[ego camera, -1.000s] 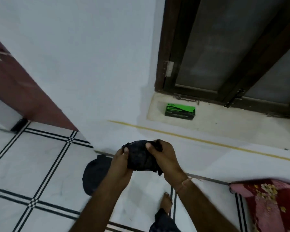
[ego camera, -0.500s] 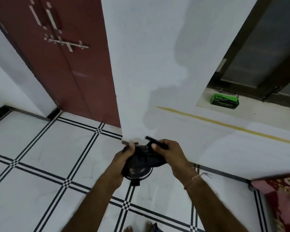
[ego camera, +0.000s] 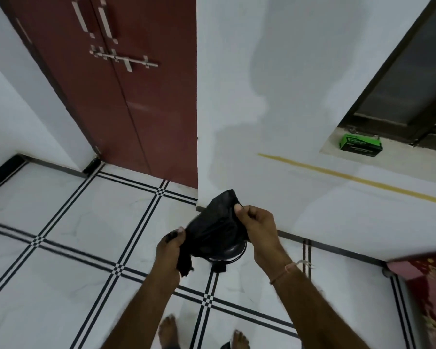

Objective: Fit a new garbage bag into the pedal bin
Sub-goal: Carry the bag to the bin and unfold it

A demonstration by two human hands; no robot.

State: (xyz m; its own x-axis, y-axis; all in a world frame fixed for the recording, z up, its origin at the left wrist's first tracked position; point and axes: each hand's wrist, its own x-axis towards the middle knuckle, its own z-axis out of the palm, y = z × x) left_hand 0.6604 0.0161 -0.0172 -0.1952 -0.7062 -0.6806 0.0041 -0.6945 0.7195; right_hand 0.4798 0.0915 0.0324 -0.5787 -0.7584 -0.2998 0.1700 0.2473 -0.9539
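Note:
A crumpled black garbage bag (ego camera: 213, 226) is stretched between both hands at chest height. My left hand (ego camera: 170, 249) grips its lower left end, with a loose tail hanging below the fist. My right hand (ego camera: 258, 226) pinches its upper right edge between thumb and fingers. Directly below the bag, on the floor by the wall corner, stands the black pedal bin (ego camera: 228, 255); only its rounded lid edge and front pedal show, the rest is hidden behind the bag.
A white wall corner (ego camera: 198, 147) juts out just behind the bin. A dark red double door (ego camera: 126, 96) stands at the back left. A green box (ego camera: 360, 145) lies on the window ledge. A red patterned cloth (ego camera: 431, 285) is at right. My bare feet (ego camera: 169, 331) stand on tiles.
The view has swung left and down, bringing the red door into sight. My hands have drawn apart, pulling the bunched bag open into a longer strip above the bin.

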